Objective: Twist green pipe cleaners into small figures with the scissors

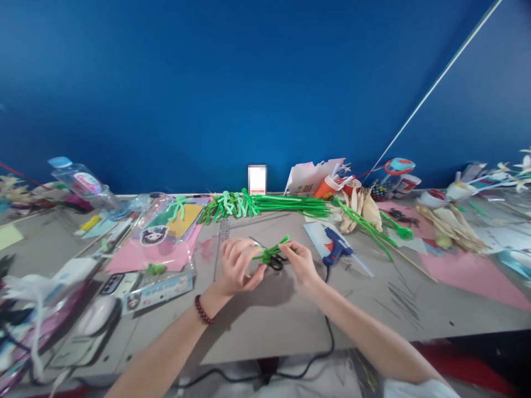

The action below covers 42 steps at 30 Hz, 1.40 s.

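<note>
Holding the green fuzzy piece (271, 252) over the middle of the bench (290, 326), well inside its front edge, the left hand (238, 266) pinches one side while the right hand (300, 261) pinches a strand opposite. For good bending, I think the left grip should be firm, the right turning gently, clear of the scissors (276, 269) beneath.

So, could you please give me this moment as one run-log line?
left hand: holding green piece | right hand: pinching it | near hands: scissors, blue glue gun
</note>
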Motion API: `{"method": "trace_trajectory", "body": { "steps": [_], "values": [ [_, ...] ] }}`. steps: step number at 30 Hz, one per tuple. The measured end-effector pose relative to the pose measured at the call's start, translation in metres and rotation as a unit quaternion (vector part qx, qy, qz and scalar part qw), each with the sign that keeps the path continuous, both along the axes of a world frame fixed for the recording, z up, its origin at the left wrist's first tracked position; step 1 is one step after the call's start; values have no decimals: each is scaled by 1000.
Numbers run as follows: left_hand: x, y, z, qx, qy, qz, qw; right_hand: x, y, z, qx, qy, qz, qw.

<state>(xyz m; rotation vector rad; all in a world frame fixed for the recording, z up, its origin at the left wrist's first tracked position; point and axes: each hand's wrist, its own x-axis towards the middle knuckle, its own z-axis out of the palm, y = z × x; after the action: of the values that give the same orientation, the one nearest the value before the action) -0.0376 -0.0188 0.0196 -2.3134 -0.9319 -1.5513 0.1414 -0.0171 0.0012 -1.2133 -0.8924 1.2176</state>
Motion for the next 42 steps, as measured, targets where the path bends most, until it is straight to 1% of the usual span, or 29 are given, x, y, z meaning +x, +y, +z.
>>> {"method": "trace_trajectory", "body": {
  "steps": [1,2,3,4,6,8,14,17,19,20,21,22,23,25,27,29,30,32,34,36,38,39,40,41,42],
  "values": [
    [0,-2,1,63,50,12,997,-1,0,-1,-8,9,0,1000],
    [1,-3,1,104,94,27,990,-1,-1,-2,-14,15,1,1000],
    [3,-4,1,123,131,47,983,-2,-2,-3,-17,20,4,1000],
    [6,-4,1,122,160,67,977,-3,-3,-3,-18,24,8,1000],
    [11,-3,-1,89,185,98,974,-4,-4,-3,-15,32,21,999],
    [15,-2,-3,60,180,111,976,-5,-6,-3,-8,38,39,998],
    [17,1,-9,9,147,101,984,-8,-8,-5,7,25,69,997],
    [19,-1,-6,-76,107,72,989,-8,-8,-3,24,2,79,997],
    [19,-1,-2,-157,66,36,985,-8,-9,-1,48,-26,82,995],
    [19,-1,1,-202,41,12,978,-8,-10,1,62,-42,84,994],
    [18,0,2,-252,13,-18,967,-7,-10,2,76,-57,86,992],
    [17,2,4,-306,-18,-53,950,-7,-11,3,88,-69,89,990],
    [16,3,5,-363,-51,-91,926,-7,-11,4,96,-76,92,988],
    [14,6,5,-472,-122,-167,857,-6,-12,4,100,-71,105,987],
    [13,9,3,-553,-188,-227,779,-7,-12,2,95,-59,117,987],
    [13,10,1,-600,-245,-269,713,-7,-12,1,92,-52,117,988],
    [14,10,0,-613,-268,-283,687,-7,-12,0,90,-48,115,988],
    [16,9,-1,-630,-307,-296,649,-7,-11,-2,85,-35,118,989],
    [18,8,-2,-638,-328,-297,630,-7,-9,-3,78,-17,134,988],
    [20,8,-3,-637,-326,-301,630,-7,-8,-4,69,1,156,985],
    [21,8,-5,-628,-299,-304,651,-6,-7,-4,56,20,169,984],
    [22,8,-6,-622,-279,-298,668,-5,-6,-3,48,29,164,985],
    [23,8,-8,-611,-257,-281,694,-5,-5,-2,41,35,151,987],
    [23,8,-9,-591,-234,-253,729,-4,-3,-1,33,38,130,990],
    [23,9,-10,-557,-209,-216,774,-3,-2,0,27,37,106,993]
  ]
}}
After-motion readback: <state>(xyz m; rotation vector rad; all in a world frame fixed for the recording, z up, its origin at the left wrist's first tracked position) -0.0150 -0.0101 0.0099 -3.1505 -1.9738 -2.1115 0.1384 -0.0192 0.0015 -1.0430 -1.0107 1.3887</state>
